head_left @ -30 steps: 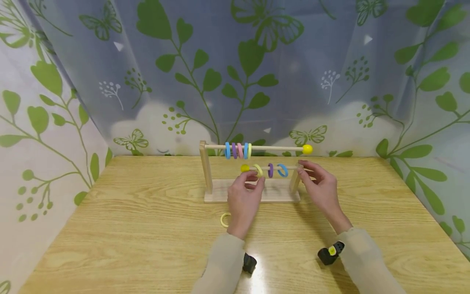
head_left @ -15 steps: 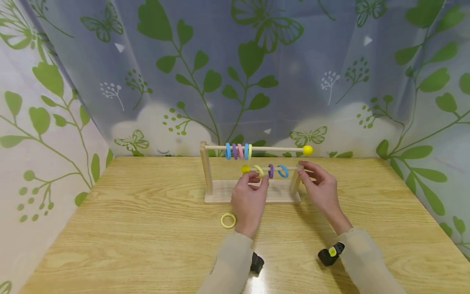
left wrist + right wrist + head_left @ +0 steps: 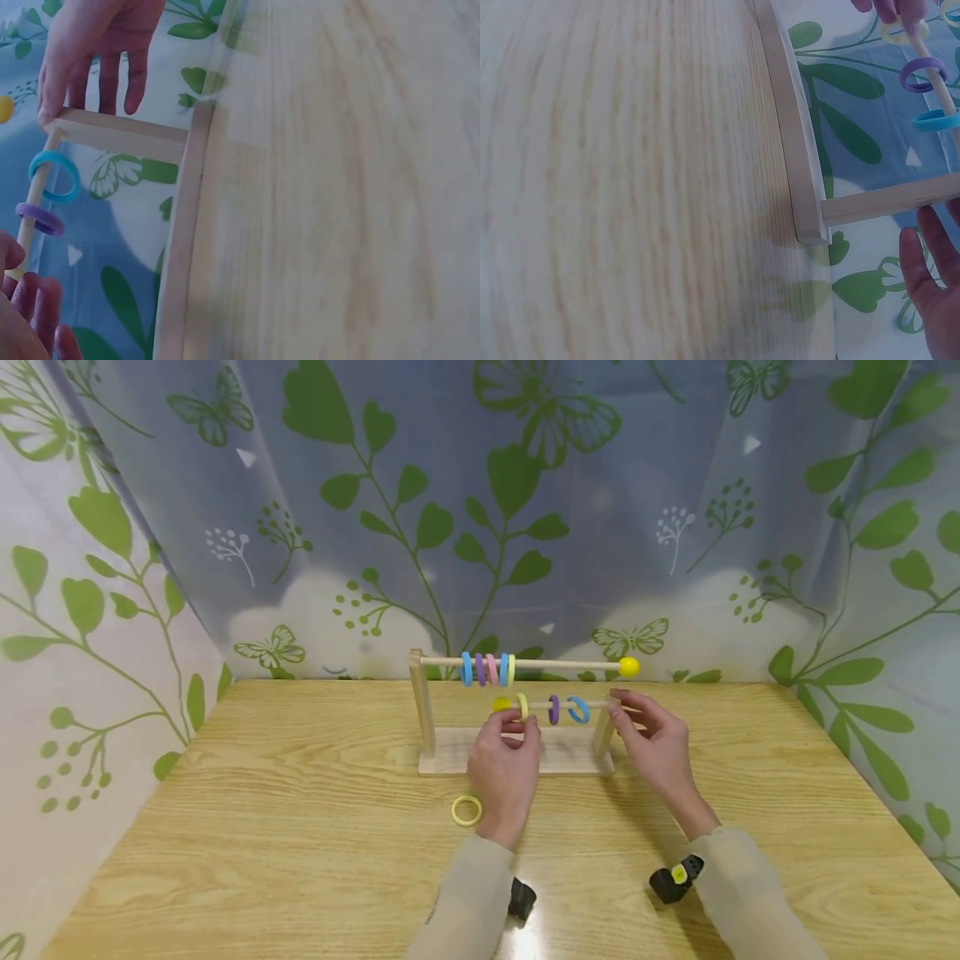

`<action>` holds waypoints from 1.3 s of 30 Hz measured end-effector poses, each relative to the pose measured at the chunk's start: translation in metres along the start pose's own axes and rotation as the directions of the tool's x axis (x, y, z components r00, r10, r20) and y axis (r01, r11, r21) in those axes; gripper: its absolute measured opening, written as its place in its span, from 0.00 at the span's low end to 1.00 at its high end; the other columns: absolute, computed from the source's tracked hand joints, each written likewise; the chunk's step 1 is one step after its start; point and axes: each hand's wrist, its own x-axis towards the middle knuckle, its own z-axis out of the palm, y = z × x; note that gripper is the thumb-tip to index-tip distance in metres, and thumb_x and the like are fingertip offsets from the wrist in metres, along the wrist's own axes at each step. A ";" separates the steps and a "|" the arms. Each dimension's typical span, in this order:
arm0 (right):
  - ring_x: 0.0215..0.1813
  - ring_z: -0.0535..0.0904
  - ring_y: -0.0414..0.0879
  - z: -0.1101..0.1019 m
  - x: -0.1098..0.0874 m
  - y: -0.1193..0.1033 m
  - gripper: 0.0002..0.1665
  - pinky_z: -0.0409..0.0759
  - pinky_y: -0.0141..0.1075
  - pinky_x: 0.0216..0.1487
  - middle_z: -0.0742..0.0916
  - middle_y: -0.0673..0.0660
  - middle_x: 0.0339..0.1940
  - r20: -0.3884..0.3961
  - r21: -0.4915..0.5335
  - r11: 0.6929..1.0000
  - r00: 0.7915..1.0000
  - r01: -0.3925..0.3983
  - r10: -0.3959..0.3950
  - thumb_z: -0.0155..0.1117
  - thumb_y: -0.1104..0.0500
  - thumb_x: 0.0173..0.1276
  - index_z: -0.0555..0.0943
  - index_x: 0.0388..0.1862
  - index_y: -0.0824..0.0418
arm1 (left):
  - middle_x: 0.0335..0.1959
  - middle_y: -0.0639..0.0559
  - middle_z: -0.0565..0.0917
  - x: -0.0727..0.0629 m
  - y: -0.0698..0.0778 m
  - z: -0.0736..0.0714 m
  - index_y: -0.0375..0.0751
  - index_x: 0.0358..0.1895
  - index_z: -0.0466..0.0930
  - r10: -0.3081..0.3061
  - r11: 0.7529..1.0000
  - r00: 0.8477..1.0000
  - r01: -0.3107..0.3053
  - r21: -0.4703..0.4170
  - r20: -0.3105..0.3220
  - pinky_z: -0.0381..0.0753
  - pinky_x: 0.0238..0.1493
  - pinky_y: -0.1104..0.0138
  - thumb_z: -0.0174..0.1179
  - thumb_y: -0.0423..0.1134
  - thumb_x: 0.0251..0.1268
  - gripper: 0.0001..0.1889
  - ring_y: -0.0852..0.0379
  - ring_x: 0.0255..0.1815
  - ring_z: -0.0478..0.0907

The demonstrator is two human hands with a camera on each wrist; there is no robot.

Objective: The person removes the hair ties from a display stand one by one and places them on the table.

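A wooden rack (image 3: pixel 517 762) with two rods stands on the table. My left hand (image 3: pixel 506 777) pinches a pale yellow ring (image 3: pixel 522 705) on the lower rod, close to the rod's yellow end knob (image 3: pixel 501 704). Farther right on that rod hang a purple ring (image 3: pixel 553 710) and a blue ring (image 3: pixel 578 710). My right hand (image 3: pixel 657 747) holds the top of the short right post (image 3: pixel 603 731) between thumb and index finger; its other fingers extend past the post in the left wrist view. The upper rod (image 3: pixel 562 665) carries several blue, purple, pink and yellow rings.
A loose yellow ring (image 3: pixel 467 811) lies flat on the wooden table (image 3: pixel 300 843), left of my left wrist. The upper rod ends in a yellow knob (image 3: pixel 628 667) at the right. Behind the table hangs a leaf-patterned curtain (image 3: pixel 600 527).
My left hand shifts a little right, then back left. The pale yellow ring on the lower rod is now slightly nearer the yellow knob and more edge-on. My right hand stays put.
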 end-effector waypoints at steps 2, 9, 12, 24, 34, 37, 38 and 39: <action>0.49 0.83 0.27 0.000 0.000 0.000 0.19 0.83 0.21 0.45 0.87 0.59 0.59 0.001 -0.001 1.000 1.000 0.000 0.000 0.62 0.57 0.77 0.83 0.62 0.63 | 0.30 0.59 0.90 0.000 0.001 -0.002 0.51 0.39 0.88 0.003 1.000 1.000 -0.003 -0.004 -0.006 0.79 0.27 0.67 0.69 0.48 0.64 0.07 0.64 0.24 0.83; 0.49 0.84 0.28 -0.001 -0.001 0.000 0.19 0.83 0.21 0.45 0.85 0.67 0.60 0.004 0.018 1.000 1.000 0.014 -0.014 0.62 0.59 0.77 0.82 0.62 0.65 | 0.30 0.57 0.90 0.002 0.002 -0.011 0.48 0.39 0.88 0.015 0.998 1.000 -0.016 -0.054 -0.024 0.81 0.29 0.66 0.71 0.45 0.63 0.07 0.61 0.24 0.84; 0.49 0.84 0.28 -0.001 -0.001 0.000 0.19 0.83 0.20 0.45 0.85 0.66 0.60 0.002 0.013 1.000 1.000 0.013 -0.013 0.62 0.59 0.77 0.82 0.62 0.65 | 0.30 0.56 0.90 0.003 0.000 -0.014 0.47 0.39 0.88 0.009 0.997 1.000 -0.010 -0.074 -0.020 0.82 0.30 0.67 0.70 0.45 0.64 0.07 0.61 0.24 0.84; 0.49 0.83 0.27 0.000 -0.002 -0.001 0.19 0.83 0.21 0.45 0.87 0.58 0.59 0.002 0.004 1.000 1.000 0.001 -0.001 0.62 0.58 0.77 0.82 0.62 0.64 | 0.30 0.52 0.90 0.010 -0.004 -0.026 0.42 0.39 0.88 -0.027 0.996 0.999 0.024 -0.085 -0.032 0.83 0.30 0.64 0.71 0.44 0.63 0.09 0.58 0.23 0.84; 0.50 0.83 0.29 0.000 0.000 -0.001 0.20 0.83 0.21 0.46 0.87 0.59 0.60 0.001 0.006 1.000 1.000 0.006 -0.006 0.62 0.57 0.77 0.82 0.62 0.65 | 0.30 0.51 0.90 0.018 -0.006 -0.031 0.43 0.38 0.88 -0.087 0.991 0.996 0.085 -0.102 -0.015 0.82 0.31 0.64 0.71 0.44 0.63 0.08 0.59 0.23 0.83; 0.50 0.84 0.29 0.000 0.000 0.000 0.19 0.83 0.21 0.45 0.87 0.49 0.57 -0.002 0.011 1.000 1.000 0.011 -0.011 0.63 0.57 0.77 0.82 0.62 0.64 | 0.31 0.51 0.91 0.019 -0.006 -0.035 0.43 0.38 0.89 -0.080 0.992 0.997 0.078 -0.094 -0.011 0.82 0.31 0.63 0.71 0.44 0.64 0.08 0.58 0.23 0.84; 0.49 0.84 0.29 0.000 0.000 0.000 0.19 0.83 0.21 0.45 0.87 0.45 0.56 -0.003 0.014 1.000 1.000 0.013 -0.013 0.63 0.58 0.77 0.82 0.62 0.64 | 0.31 0.51 0.91 0.020 -0.007 -0.036 0.43 0.39 0.89 -0.077 0.993 0.997 0.076 -0.091 -0.010 0.82 0.31 0.63 0.71 0.44 0.64 0.09 0.57 0.23 0.84; 0.49 0.84 0.30 0.000 0.000 0.000 0.19 0.83 0.21 0.45 0.87 0.42 0.55 -0.003 0.015 1.000 1.000 0.014 -0.014 0.63 0.58 0.77 0.82 0.62 0.64 | 0.32 0.51 0.91 0.020 -0.007 -0.037 0.43 0.39 0.89 -0.077 0.993 0.997 0.076 -0.086 -0.007 0.82 0.31 0.63 0.71 0.44 0.64 0.09 0.57 0.24 0.84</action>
